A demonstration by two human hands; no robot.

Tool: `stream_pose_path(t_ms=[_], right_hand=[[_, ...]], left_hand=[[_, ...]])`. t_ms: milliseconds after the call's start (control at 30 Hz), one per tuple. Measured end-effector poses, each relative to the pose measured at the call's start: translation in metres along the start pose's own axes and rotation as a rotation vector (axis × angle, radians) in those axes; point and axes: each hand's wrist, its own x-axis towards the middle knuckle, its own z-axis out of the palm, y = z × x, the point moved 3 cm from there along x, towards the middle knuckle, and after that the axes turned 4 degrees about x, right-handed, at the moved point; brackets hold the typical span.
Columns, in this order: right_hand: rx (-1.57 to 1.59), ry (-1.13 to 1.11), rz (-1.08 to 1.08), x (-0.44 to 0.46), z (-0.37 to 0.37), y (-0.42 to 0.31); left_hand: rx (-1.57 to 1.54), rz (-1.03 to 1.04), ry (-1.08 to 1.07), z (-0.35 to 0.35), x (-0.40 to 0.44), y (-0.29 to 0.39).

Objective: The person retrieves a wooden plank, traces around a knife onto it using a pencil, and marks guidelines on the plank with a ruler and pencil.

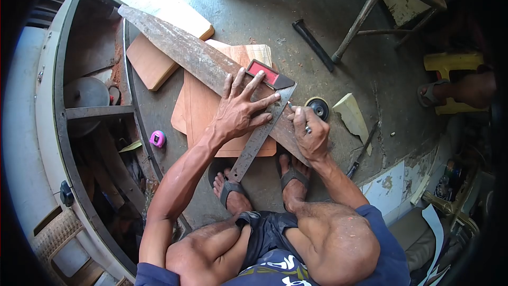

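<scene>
Spread flat, my left hand [241, 103] presses a try square [259, 139] onto a long weathered plank [182, 46]. The square has a perforated metal blade and a red and black stock, which the fingertips touch. Beside the blade's edge, my right hand [311, 132] pinches a thin pencil [289, 105]; its tip is at the blade and the rest is mostly hidden by the fingers. Beneath the plank lie reddish-brown wooden boards [201, 119] with rounded corners, partly covered by it.
A round black disc [317, 108] lies right of the plank, near a broken pale piece [351, 116]. A dark bar [313, 45] lies farther off by a wooden stool [365, 16]. A pink tape measure [157, 138] is beside an open metal cabinet [100, 113]. Another person's foot [434, 92] is at right.
</scene>
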Motion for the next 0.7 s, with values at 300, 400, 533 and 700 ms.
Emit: stream_pose_path(t_ms=[300, 400, 533, 700], right_hand=[[-0.075, -0.239, -0.383, -0.039, 0.010, -0.027], [-0.081, -0.126, -0.344, -0.013, 0.000, -0.023], [-0.024, -0.064, -0.145, 0.000, 0.002, -0.007], [-0.043, -0.027, -0.041, -0.001, 0.003, -0.003]], left_hand=[[-0.028, 0.000, 0.029, 0.003, -0.001, -0.001], [0.003, 0.005, 0.034, 0.003, -0.001, -0.001], [-0.019, -0.008, 0.003, -0.001, 0.001, -0.001], [-0.017, 0.005, 0.036, 0.001, -0.001, -0.001]])
